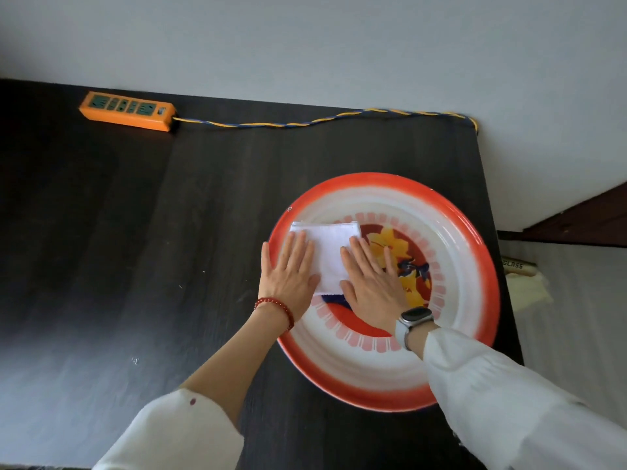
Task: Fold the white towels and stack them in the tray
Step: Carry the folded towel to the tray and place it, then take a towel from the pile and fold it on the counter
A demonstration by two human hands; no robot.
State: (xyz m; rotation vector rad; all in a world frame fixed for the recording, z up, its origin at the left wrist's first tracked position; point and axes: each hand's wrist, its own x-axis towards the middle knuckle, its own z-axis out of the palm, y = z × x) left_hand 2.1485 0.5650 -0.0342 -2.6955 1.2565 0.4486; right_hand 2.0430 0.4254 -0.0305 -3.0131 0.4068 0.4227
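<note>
Head view: a round red-rimmed tray (475, 239) with a yellow flower painted at its centre sits on the dark table (169, 266), toward the table's right edge and nearer the front than the far edge. One folded white towel (330, 252) lies inside the tray, on the left part of its floor, its far edge near the left rim. Whether it is one towel or a stack of several cannot be told from here, though thin layered edges show along its far side. The left hand (291, 273) lies flat on the towel's left side, palm down, fingers (300, 247) straight and close together, part of the hand overhanging the tray's left rim. The right hand (371, 283) lies flat on the towel's right side and on the tray floor beside it, fingers straight, slightly spread, pinching nothing. Neither hand holds the cloth; both press it. A red bead bracelet (276, 308) is on the left wrist, a watch (415, 317) on the right. An orange power strip (127, 110) lies near the far left of the table, its twisted cord (322, 121) running along the far edge to the far right corner. Judgement: the step in hand is the placing and smoothing of a folded towel in the tray. No unfolded towel is in view. The next move likely calls for lifting both palms straight off without dragging the fold, then finding any remaining towel outside this view.
</note>
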